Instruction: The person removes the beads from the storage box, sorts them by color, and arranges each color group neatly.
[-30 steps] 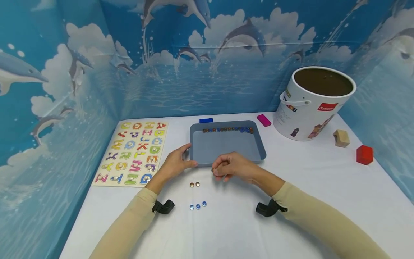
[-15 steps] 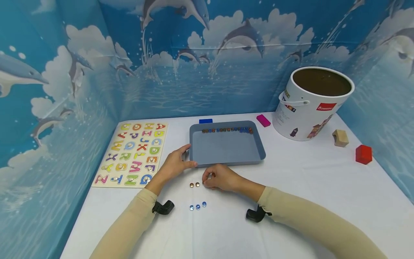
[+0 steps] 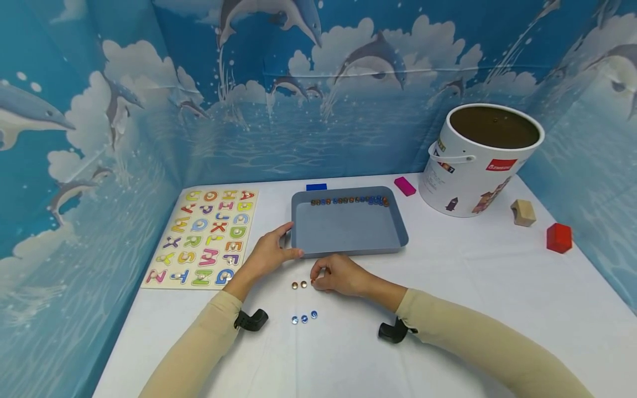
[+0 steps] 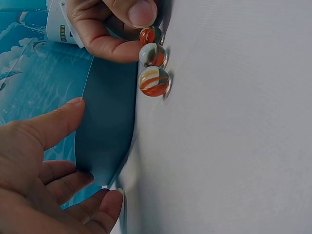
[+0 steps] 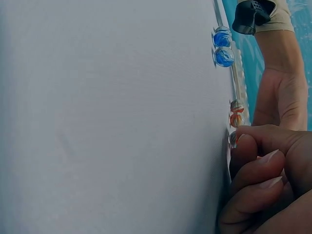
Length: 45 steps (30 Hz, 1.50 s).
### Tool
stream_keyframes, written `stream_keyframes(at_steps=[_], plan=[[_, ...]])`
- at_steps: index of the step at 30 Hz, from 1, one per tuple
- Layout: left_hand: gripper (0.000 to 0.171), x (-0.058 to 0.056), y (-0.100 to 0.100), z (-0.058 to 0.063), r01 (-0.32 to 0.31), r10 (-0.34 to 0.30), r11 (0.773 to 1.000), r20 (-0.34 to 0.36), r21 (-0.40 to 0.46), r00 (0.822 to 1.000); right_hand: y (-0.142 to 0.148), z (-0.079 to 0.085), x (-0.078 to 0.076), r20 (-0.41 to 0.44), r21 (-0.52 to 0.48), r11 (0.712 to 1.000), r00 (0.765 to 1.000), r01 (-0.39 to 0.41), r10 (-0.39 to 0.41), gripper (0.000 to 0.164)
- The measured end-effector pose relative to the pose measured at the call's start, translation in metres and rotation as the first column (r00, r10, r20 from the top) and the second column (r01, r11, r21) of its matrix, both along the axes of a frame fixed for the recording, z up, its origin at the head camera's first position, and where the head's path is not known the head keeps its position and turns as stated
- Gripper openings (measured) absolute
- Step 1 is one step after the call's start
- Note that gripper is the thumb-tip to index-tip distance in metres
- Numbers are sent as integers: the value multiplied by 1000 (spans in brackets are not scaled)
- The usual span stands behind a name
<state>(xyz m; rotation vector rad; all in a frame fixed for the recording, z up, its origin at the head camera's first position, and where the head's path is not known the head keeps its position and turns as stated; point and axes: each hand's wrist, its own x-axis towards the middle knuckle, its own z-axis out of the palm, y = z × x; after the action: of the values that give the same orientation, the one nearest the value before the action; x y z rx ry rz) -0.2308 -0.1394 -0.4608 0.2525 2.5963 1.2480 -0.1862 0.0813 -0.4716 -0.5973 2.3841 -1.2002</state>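
Head view: right hand pinches round glass marble; left hand, spread, touches tray.

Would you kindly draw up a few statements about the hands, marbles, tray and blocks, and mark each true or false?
1. The right hand touches an orange-streaked marble. True.
2. The left hand rests on the red block. False: it touches the gray tray.
3. A row of marbles lies along the tray's far side. True.
4. The letter board is right of the tray. False: the letter board is on its left.
5. The red block is right of the bucket. True.
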Motion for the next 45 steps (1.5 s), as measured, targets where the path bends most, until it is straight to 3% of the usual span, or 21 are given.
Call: stream_keyframes(at_steps=[6, 13, 17, 20, 24, 27, 29, 32, 37, 40, 45], plan=[[86, -1, -1, -2, 6, -6, 1000, -20, -8, 1000, 7, 11, 3, 0, 14, 999, 999, 42, -43, 12], [87, -1, -1, -3, 13, -14, 1000, -26, -14, 1000, 27, 47, -11, 28, -62, 990, 991, 129, -128, 27], [87, -1, -1, -3, 15, -15, 1000, -28, -7, 999, 44, 73, -41, 114, -152, 962, 971, 226, -210, 33], [87, -1, -1, -3, 15, -16, 1000, -26, -5, 1000, 55, 87, -73, 172, -188, 931, 944, 313, -282, 35], [87, -2, -1, -3, 14, -15, 1000, -18, -5, 1000, 64, 97, -116, 187, -184, 917, 929, 353, -320, 38], [86, -2, -2, -3, 13, -13, 1000, -15, 1, 1000, 65, 96, -140, 223, -184, 910, 917, 373, -331, 38], [86, -2, -1, -3, 13, -13, 1000, -14, 8, 1000, 65, 92, -151, 253, -186, 891, 897, 414, -364, 36], [86, -1, 1, -3, 14, -14, 1000, -11, 22, 1000, 69, 82, -156, 293, -196, 834, 842, 516, -452, 30], [86, -1, 2, -2, 25, -25, 1000, -5, 10, 1000, 83, 61, -147, 340, -229, 725, 751, 649, -565, 24], [86, -1, 0, 0, 15, -15, 1000, 1, 5, 1000, 90, 50, -142, 344, -229, 705, 734, 671, -586, 19], [86, -1, -2, 0, 15, -15, 1000, 3, -1, 1000, 95, 38, -142, 335, -185, 711, 724, 678, -603, 15]])
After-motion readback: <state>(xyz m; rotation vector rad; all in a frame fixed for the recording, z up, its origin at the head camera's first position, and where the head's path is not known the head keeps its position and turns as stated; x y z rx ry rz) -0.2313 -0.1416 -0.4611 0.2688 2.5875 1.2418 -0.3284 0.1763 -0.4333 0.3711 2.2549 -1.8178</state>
